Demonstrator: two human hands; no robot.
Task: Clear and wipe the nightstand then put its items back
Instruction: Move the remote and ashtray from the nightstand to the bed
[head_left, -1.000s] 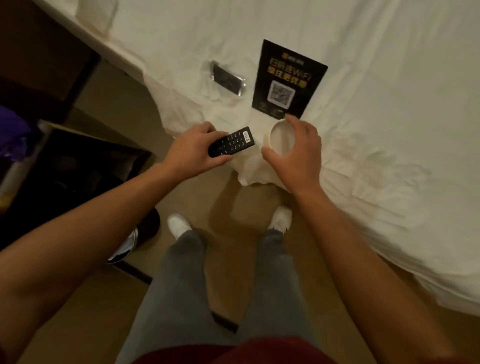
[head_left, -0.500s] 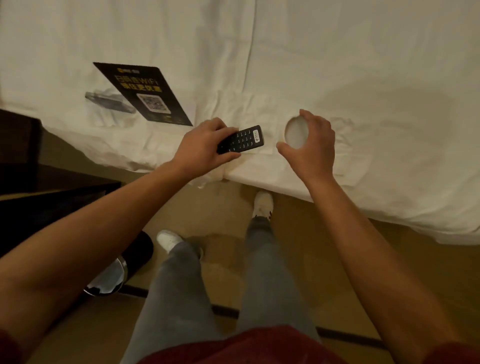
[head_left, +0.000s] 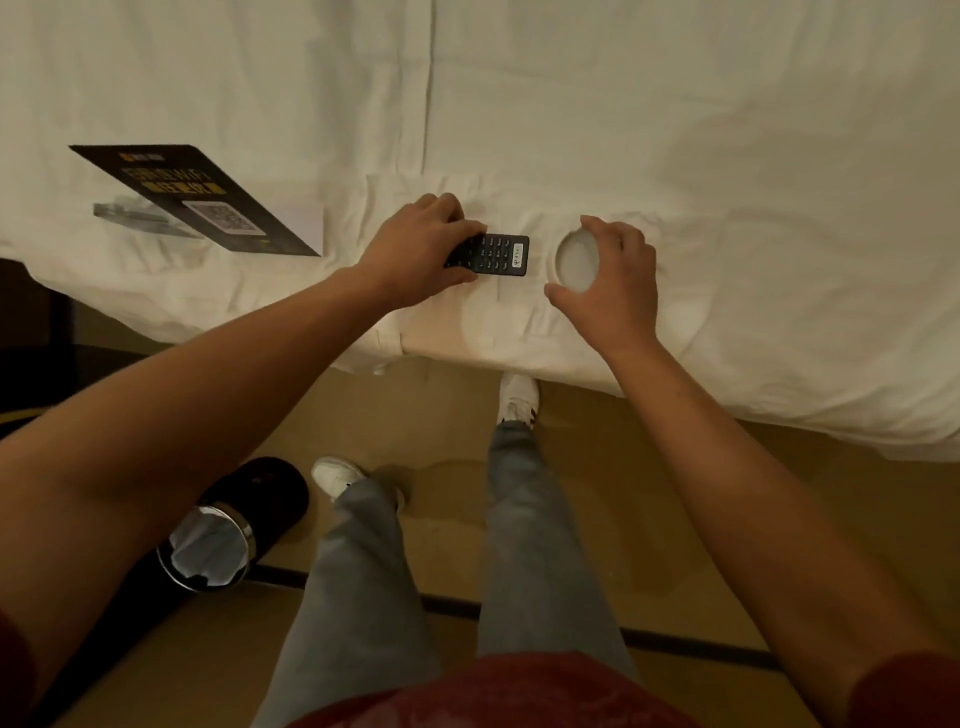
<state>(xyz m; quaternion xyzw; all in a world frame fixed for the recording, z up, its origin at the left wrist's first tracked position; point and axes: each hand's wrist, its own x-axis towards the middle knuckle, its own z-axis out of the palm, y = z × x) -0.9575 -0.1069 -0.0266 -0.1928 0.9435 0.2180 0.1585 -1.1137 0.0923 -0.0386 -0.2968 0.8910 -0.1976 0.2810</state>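
Note:
My left hand (head_left: 415, 247) grips a black remote control (head_left: 496, 254) low over the white bedsheet (head_left: 675, 130), near the bed's front edge. Just right of it, my right hand (head_left: 613, 280) holds a small round white dish (head_left: 576, 260), fingers curled round its rim, down at the sheet. Farther left on the bed lie a black WiFi sign with a QR code (head_left: 202, 200) and, partly under it, a clear acrylic stand (head_left: 132, 218). The nightstand is out of view.
A black waste bin (head_left: 228, 525) with a shiny rim stands on the tan floor by my left foot. Dark furniture (head_left: 26, 332) fills the left edge. My legs stand close to the bed edge (head_left: 727, 410).
The view has swung right along the bed, so the sign and stand now sit at the far left. Both hands have sunk lower toward the sheet with the remote and the dish.

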